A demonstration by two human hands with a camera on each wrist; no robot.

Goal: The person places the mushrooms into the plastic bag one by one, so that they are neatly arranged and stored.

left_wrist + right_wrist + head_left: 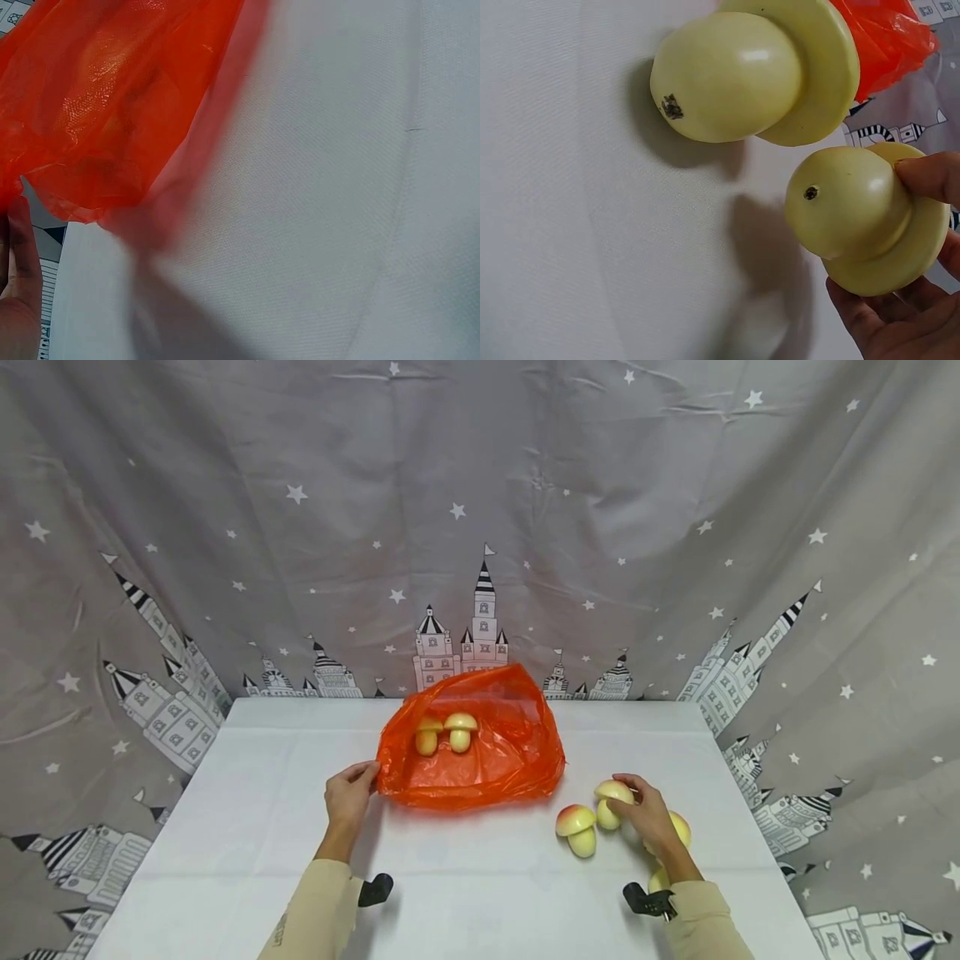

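Observation:
An orange-red plastic bag (480, 768) lies spread with its mouth toward me, and two toy mushrooms, one of them a pale yellow toy mushroom (460, 732), sit inside. My left hand (349, 793) pinches the bag's left edge; in the left wrist view its fingers (24, 255) are at the gathered plastic. My right hand (647, 814) grips another toy mushroom (855, 214) by its cap, thumb on one side and fingers on the other. Beside it a red-and-yellow toy mushroom (577, 829) lies on the table.
More yellow mushrooms (680, 829) lie partly hidden behind the right hand and forearm. The white table (480, 893) ends at a grey curtain (480, 485) printed with castles and stars. Black camera mounts (377, 890) stick out at both wrists.

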